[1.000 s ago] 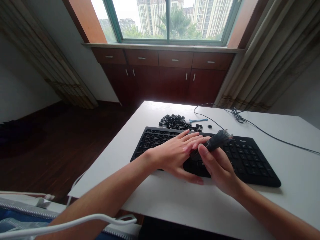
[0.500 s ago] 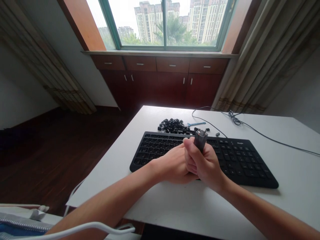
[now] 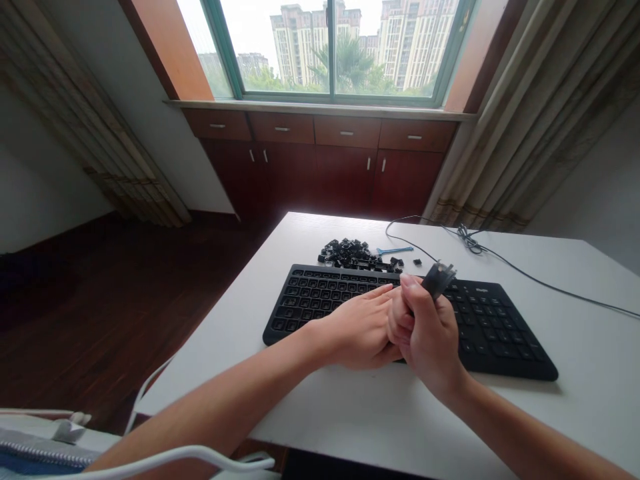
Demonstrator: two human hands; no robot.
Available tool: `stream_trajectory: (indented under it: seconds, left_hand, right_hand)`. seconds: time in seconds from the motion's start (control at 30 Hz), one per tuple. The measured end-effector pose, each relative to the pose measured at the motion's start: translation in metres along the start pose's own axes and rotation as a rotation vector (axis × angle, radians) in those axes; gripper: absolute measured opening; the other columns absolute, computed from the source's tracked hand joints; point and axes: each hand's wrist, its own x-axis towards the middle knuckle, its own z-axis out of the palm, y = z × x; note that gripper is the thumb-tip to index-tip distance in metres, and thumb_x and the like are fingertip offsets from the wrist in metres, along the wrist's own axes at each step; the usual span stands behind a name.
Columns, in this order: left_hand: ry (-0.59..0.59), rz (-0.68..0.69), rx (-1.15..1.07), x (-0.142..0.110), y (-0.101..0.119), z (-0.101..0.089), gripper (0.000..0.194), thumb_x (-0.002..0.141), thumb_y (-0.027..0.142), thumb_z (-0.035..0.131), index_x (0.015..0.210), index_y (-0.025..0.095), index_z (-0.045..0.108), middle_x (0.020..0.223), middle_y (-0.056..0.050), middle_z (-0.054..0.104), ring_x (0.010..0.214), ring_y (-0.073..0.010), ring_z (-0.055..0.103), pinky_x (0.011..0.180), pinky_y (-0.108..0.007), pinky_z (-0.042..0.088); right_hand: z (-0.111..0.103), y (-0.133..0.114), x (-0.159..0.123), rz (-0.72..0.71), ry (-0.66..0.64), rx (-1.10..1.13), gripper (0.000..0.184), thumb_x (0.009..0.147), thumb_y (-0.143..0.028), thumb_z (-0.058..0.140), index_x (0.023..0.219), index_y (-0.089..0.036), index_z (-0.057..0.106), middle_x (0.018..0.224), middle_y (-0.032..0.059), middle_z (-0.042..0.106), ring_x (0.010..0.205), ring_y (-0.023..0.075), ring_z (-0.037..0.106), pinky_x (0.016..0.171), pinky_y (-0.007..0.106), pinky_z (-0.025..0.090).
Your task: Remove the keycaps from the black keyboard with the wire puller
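Observation:
A black keyboard (image 3: 500, 333) lies across the white table (image 3: 350, 413). My right hand (image 3: 429, 337) is closed round a long dark key piece (image 3: 436, 278) that sticks up and tilts right above the keys. My left hand (image 3: 357, 327) rests on the keyboard's middle, fingers stretched flat toward the right hand and touching it. A heap of loose black keycaps (image 3: 350, 253) lies just behind the keyboard, with a small blue key puller (image 3: 395, 251) beside it.
The keyboard's black cable (image 3: 525, 273) runs along the table's back right. A white cable (image 3: 150, 457) and a padded item sit at the lower left. Dark wooden cabinets (image 3: 325, 160) stand under the window; curtains hang at both sides.
The right hand turned the dark piece from pointing right to nearly upright, then tilted it right again. The left hand curled against the right hand, then stretched its fingers flat.

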Motion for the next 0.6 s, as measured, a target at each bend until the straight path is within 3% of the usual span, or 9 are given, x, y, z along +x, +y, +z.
stream_trajectory:
  seconds: [0.13, 0.27, 0.43, 0.6]
  left_hand:
    - [-0.015, 0.011, 0.010, 0.001, 0.000, -0.001, 0.036, 0.104, 0.040, 0.045, 0.119, 0.019, 0.071, 0.142, -0.009, 0.063, 0.150, -0.0296, 0.037, 0.129, -0.053, 0.025]
    - [0.015, 0.030, 0.009, 0.003, 0.000, -0.002, 0.035, 0.103, 0.039, 0.046, 0.106, 0.019, 0.074, 0.121, -0.008, 0.073, 0.145, -0.0265, 0.044, 0.129, -0.044, 0.026]
    - [0.003, 0.017, 0.017, 0.003, 0.000, -0.002, 0.035, 0.103, 0.040, 0.044, 0.100, 0.020, 0.073, 0.114, -0.007, 0.075, 0.139, -0.0275, 0.049, 0.129, -0.045, 0.024]
    - [0.026, 0.048, -0.010, 0.004, -0.002, -0.002, 0.033, 0.101, 0.038, 0.048, 0.106, 0.016, 0.072, 0.117, -0.010, 0.074, 0.129, -0.0308, 0.058, 0.120, -0.044, 0.040]
  right_hand:
    - [0.000, -0.002, 0.001, 0.008, 0.006, -0.033, 0.055, 0.099, -0.040, 0.057, 0.051, -0.022, 0.036, 0.042, -0.0067, 0.031, 0.037, 0.0068, 0.028, 0.035, 0.022, 0.025]
    - [-0.001, -0.002, 0.003, 0.044, -0.016, -0.020, 0.054, 0.098, -0.041, 0.059, 0.052, -0.022, 0.036, 0.043, -0.0075, 0.029, 0.037, 0.0062, 0.026, 0.035, 0.022, 0.023]
    - [-0.002, -0.003, 0.005, 0.054, -0.021, -0.008, 0.054, 0.097, -0.041, 0.061, 0.052, -0.021, 0.038, 0.042, -0.0068, 0.032, 0.037, 0.0060, 0.028, 0.036, 0.021, 0.024]
    - [-0.001, -0.005, 0.015, 0.190, -0.109, -0.065, 0.055, 0.088, -0.045, 0.071, 0.049, -0.021, 0.040, 0.041, -0.0072, 0.032, 0.036, 0.0053, 0.025, 0.034, 0.021, 0.020]
